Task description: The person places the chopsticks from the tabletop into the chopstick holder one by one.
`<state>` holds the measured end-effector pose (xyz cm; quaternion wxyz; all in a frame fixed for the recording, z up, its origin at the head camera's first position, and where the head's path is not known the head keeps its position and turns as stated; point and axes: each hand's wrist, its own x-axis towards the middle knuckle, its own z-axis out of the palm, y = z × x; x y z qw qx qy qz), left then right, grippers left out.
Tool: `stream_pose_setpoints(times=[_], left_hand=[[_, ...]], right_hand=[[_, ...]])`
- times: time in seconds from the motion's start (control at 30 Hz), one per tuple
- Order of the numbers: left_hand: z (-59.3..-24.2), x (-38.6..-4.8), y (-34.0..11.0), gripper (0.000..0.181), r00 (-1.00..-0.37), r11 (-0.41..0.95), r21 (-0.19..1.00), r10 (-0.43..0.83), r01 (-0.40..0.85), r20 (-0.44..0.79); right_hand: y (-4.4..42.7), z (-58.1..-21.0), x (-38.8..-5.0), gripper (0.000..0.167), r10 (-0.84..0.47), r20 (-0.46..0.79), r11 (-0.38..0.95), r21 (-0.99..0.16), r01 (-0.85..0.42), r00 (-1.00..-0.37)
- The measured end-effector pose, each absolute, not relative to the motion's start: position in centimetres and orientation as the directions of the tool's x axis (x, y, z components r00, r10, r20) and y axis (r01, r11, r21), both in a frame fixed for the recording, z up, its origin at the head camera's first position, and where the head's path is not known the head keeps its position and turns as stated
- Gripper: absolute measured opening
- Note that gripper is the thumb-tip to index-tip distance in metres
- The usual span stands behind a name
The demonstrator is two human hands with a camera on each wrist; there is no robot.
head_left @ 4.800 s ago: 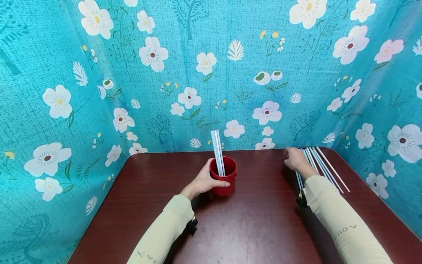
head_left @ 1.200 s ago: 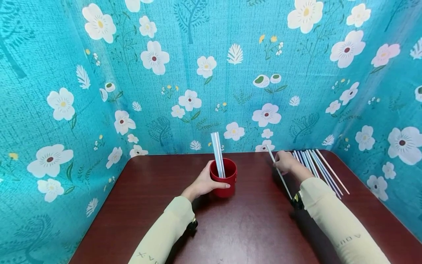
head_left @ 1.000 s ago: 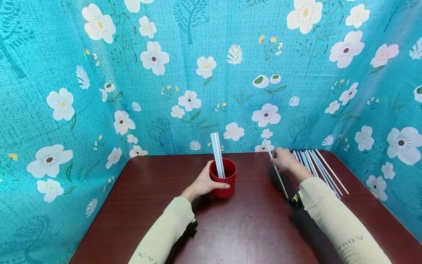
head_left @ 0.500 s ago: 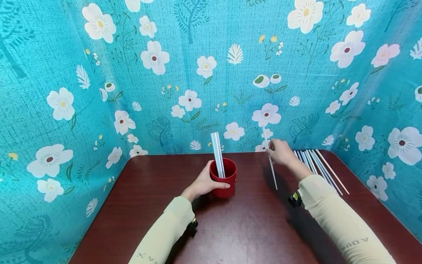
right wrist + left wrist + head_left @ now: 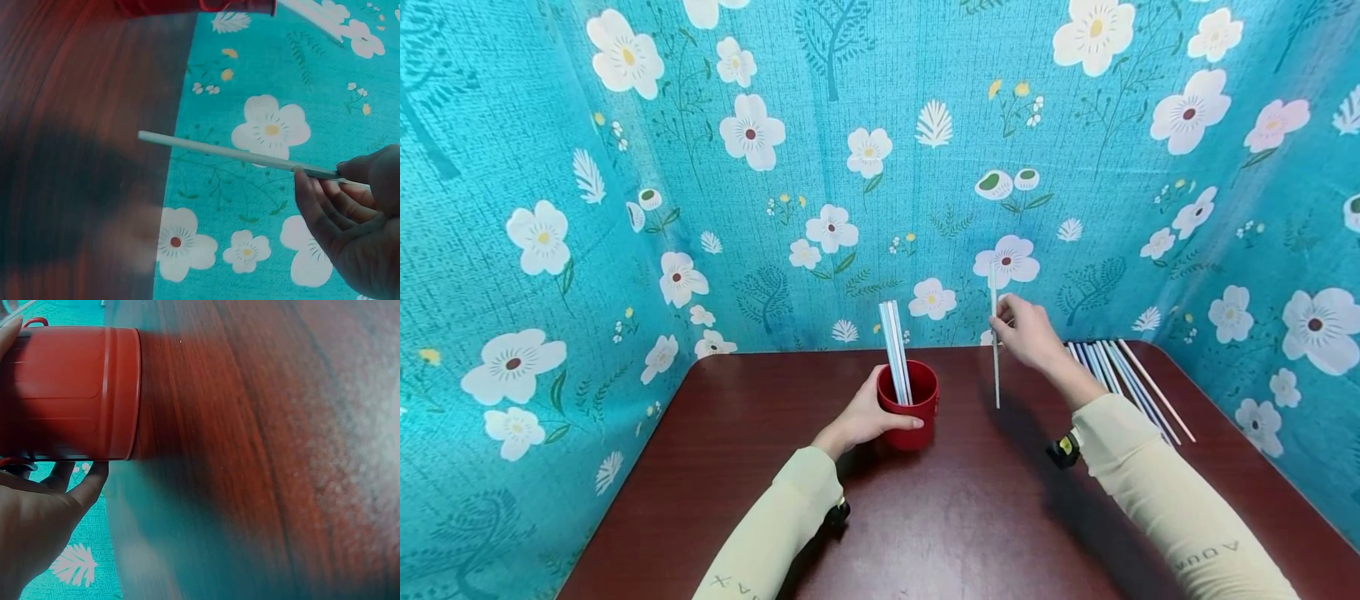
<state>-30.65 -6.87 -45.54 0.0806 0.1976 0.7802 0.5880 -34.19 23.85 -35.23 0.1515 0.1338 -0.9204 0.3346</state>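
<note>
1. Left hand (image 5: pixel 868 410) wrapped round cup (image 5: pixel 912 437), cup at its 3 o'clock; bundle (image 5: pixel 893 342) tilted inside.
2. Right hand (image 5: pixel 1026 332) pinches one stick (image 5: pixel 997 371), near upright, at its 9 o'clock; cup apart at 8 o'clock.
3. Loose sticks (image 5: pixel 1142 387) lie on table (image 5: pixel 970 517), right hand's 4 o'clock.

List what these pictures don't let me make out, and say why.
- Head view: the lower ends of the sticks in the cup, hidden by the wall of the red cup; they stand too close to count surely.
- Head view: near ends of some table sticks, behind the right arm.
- Head view: the left hand's fingers, behind the cup.
- Left wrist view: the cup's rim, cut off by the left edge.
</note>
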Motion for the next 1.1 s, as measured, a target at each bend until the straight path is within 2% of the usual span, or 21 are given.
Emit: stream_pose_setpoints(times=[0.3, 0.7, 1.1], left_hand=[[-45.5, -30.6, -6.9, 0.09, -0.909, 0.23, 0.951, 0.405, 0.208, 0.101], [-45.4, -30.9, -6.8, 0.089, -0.906, 0.221, 0.949, 0.407, 0.224, 0.119], [-45.3, -30.6, -6.9, 0.09, -0.906, 0.215, 0.952, 0.409, 0.216, 0.113]], right_hand=[[22.6, -33.6, -33.8, 0.015, -0.107, 0.495, 0.693, -0.585, -0.422, -0.862], [20.1, -31.5, -32.7, 0.016, -0.082, 0.579, 0.516, -0.672, -0.532, -0.811], [18.5, -31.1, -32.1, 0.017, -0.088, 0.561, 0.41, -0.733, -0.543, -0.823]])
